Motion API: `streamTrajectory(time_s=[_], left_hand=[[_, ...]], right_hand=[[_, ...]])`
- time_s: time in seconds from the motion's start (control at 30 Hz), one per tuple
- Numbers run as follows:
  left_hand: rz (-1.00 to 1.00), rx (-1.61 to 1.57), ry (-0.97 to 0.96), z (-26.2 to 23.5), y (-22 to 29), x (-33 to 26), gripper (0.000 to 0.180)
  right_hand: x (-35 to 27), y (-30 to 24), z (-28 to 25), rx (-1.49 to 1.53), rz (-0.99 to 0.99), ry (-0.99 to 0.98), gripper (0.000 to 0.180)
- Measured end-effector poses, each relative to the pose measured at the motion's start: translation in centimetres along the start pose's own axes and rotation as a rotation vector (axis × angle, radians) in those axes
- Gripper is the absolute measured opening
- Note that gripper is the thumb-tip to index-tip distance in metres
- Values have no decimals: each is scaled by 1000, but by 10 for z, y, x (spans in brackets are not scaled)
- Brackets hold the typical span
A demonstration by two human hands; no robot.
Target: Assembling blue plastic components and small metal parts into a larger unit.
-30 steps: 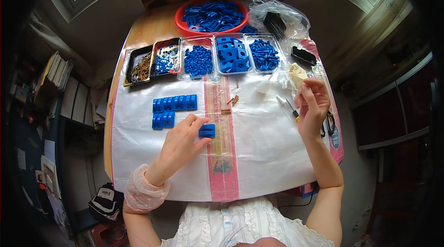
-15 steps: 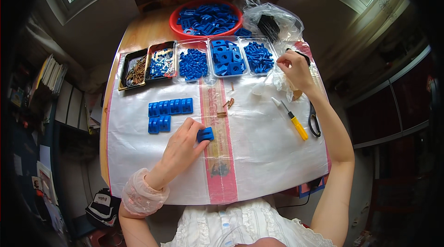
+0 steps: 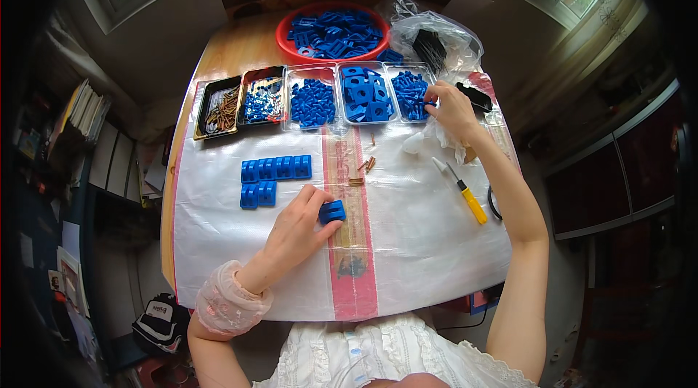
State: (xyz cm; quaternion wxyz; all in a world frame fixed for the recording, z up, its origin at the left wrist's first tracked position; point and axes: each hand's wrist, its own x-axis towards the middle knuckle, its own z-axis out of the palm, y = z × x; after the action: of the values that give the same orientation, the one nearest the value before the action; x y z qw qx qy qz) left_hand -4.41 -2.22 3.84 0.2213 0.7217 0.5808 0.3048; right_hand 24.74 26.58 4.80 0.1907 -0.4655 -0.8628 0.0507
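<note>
My left hand (image 3: 297, 224) holds a blue plastic block (image 3: 332, 211) against the covered table, thumb on its near side and fingers on its far side. Over the right edge of the rightmost clear tray (image 3: 430, 116) is my right hand (image 3: 452, 110), its thumb and fingertips pinched together. Small blue plastic pieces (image 3: 408, 90) fill that tray; whether one is between the fingertips is hard to make out. Left of my left hand, finished-looking blue blocks stand in two rows, a longer far row (image 3: 276, 168) and a short near row (image 3: 258, 194).
More trays hold blue square plates (image 3: 366, 90), small blue parts (image 3: 313, 101), shiny nuts (image 3: 263, 101) and brass-coloured screws (image 3: 222, 110). Loose screws (image 3: 371, 163) lie mid-table. A yellow-handled screwdriver (image 3: 472, 202) rests right. Behind are a red basin (image 3: 281, 42) and a plastic bag (image 3: 465, 42).
My right hand has moved left and slightly nearer, from beside the rightmost tray to over its edge. My left hand still holds the block, and the whole view has shifted slightly.
</note>
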Motion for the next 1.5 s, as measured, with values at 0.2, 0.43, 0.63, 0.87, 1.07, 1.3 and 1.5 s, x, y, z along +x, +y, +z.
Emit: streamTrajectory(time_s=[0.2,0.43,0.63,0.87,1.07,1.3,1.5], left_hand=[[19,-7,-13,1,-1,2,35],[17,5,-7,1,-3,0,34],[8,-46,-45,-1,-3,1,34],[33,-114,-4,1,-3,1,36],[44,-228,36,-4,8,5,24],[28,-382,81,2,-2,5,14],[103,-346,127,2,-1,7,10]], right_hand=[[6,23,-16,293,48,269,19],[-31,-21,-82,858,84,344,8],[-94,-106,-64,1094,110,-118,9],[-125,-156,10,1382,159,-576,20],[-127,-173,30,1547,139,-403,9],[-140,-180,45,1618,91,-286,9],[-143,-178,50,1619,78,-233,14]])
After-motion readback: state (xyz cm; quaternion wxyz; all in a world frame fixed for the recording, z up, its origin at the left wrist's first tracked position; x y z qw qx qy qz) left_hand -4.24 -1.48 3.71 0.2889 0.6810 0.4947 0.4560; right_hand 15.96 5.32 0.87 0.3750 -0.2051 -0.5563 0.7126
